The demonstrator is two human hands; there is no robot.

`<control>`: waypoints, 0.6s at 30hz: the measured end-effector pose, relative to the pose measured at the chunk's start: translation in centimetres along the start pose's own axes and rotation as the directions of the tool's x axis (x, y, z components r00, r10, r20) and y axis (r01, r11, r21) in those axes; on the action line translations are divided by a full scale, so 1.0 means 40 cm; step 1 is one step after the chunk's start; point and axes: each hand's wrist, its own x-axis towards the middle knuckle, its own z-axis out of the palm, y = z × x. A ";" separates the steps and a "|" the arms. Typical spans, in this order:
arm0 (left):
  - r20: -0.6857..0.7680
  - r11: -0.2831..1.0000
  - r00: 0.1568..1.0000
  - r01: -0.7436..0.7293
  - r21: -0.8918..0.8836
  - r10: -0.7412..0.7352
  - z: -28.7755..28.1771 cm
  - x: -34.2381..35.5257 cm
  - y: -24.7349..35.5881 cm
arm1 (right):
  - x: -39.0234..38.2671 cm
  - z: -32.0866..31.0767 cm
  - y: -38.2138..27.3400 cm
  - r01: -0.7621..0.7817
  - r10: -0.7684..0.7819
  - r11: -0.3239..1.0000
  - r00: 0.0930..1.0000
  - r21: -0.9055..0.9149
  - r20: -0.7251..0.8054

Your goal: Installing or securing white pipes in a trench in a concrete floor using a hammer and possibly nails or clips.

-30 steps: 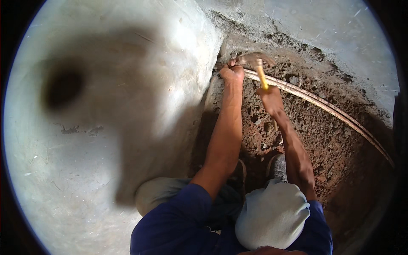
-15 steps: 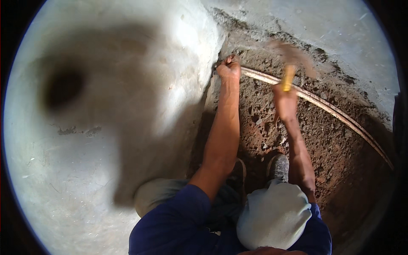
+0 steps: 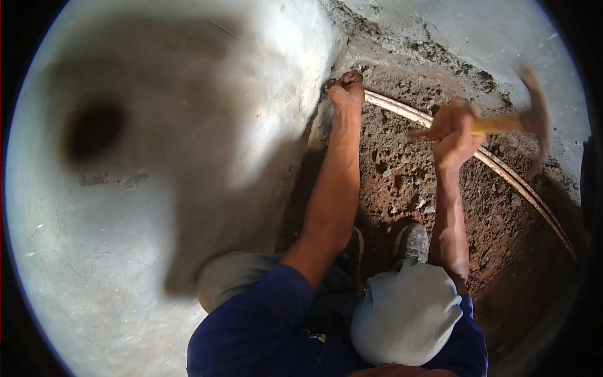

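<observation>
My left hand (image 3: pixel 347 91) is closed near the wall corner, where the pale curved conduits (image 3: pixel 408 111) end; dark material shows at its fingertips, but I cannot tell what it grips. My right hand (image 3: pixel 456 132) grips the yellow handle of a hammer (image 3: pixel 505 123), whose metal head is blurred and raised off to the right, over the conduits. The conduits lie in a curve on rough soil and rubble, running toward the lower right.
A pale plastered wall (image 3: pixel 257 75) with shadows fills the left side. Grey concrete (image 3: pixel 502 31) with a crumbled edge borders the rubble ground (image 3: pixel 389 169) at the upper right. My shoe (image 3: pixel 412 242) and bent knee (image 3: pixel 220 283) are below.
My right hand has swung up and to the right with the hammer, which is now turned sideways. My left hand has shifted slightly upward at the corner.
</observation>
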 end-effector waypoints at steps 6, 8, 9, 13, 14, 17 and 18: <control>-0.003 0.993 0.999 -0.032 0.111 0.033 -0.034 0.003 0.042 | -0.084 0.025 0.172 -0.542 0.723 0.401 0.682 -0.739 -0.109; -0.026 0.990 0.994 -0.106 0.096 0.109 -0.022 -0.016 0.015 | -0.099 0.018 0.116 -0.630 0.660 0.530 0.727 -0.567 -0.191; 0.015 0.999 1.000 -0.021 0.035 0.021 -0.012 -0.008 0.023 | -0.086 0.035 0.071 -0.605 0.602 0.628 0.776 -0.489 -0.189; -0.046 0.996 0.996 0.067 -0.059 -0.070 -0.010 -0.006 0.010 | -0.011 0.032 0.036 0.166 -0.184 0.959 0.981 -0.229 -0.061; -0.095 0.998 0.994 0.048 -0.040 -0.051 -0.015 -0.005 -0.012 | -0.028 0.019 0.109 0.299 -0.358 0.851 0.932 -0.432 -0.062; -0.024 0.978 1.000 0.019 0.208 -0.015 -0.046 -0.001 -0.030 | -0.100 -0.037 0.297 -0.252 0.749 0.268 0.661 -0.930 0.037; -0.001 0.979 1.000 -0.015 0.201 0.015 -0.037 0.001 0.018 | -0.095 0.010 0.261 -0.236 0.751 0.296 0.656 -0.926 0.073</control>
